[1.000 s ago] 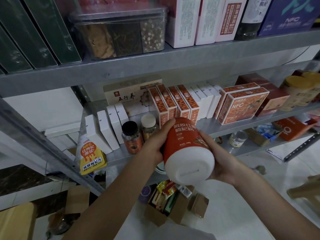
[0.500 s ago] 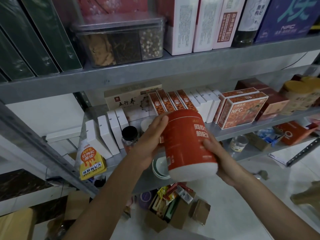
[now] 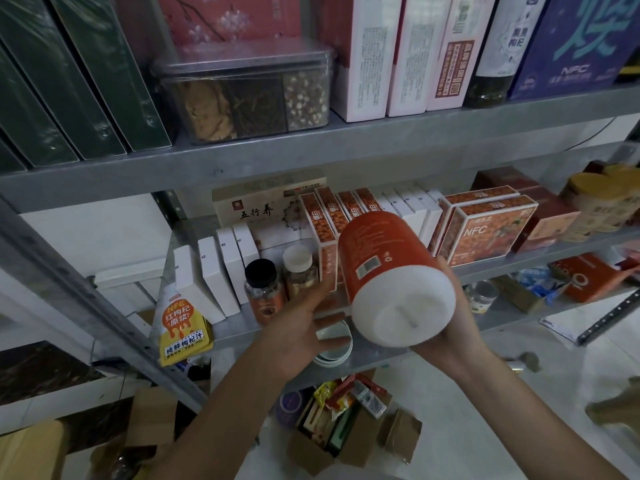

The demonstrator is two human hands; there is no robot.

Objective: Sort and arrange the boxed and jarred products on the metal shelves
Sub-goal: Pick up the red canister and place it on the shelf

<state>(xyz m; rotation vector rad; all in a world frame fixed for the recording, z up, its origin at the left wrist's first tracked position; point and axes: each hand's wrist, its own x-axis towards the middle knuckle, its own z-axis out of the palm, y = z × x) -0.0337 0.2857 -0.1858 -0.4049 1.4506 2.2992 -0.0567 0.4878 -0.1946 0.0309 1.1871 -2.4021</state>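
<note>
Orange canister (image 3: 388,268) is tilted in the right hand (image 3: 450,330), fingers curled round it; left hand (image 3: 298,330) beside, fingers spread, at shelf (image 3: 568,250) front edge

R hand (image 3: 450,323) fingers hidden behind red canister (image 3: 388,265), green boxes (image 3: 69,81) cut off top-left, label txt unreadable

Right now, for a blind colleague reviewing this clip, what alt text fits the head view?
A person's right hand holds a tilted orange cylindrical canister, its white end facing the camera, while the left hand lies open beside it. Behind stand grey metal shelves packed with orange boxes, white boxes and small jars.
</note>
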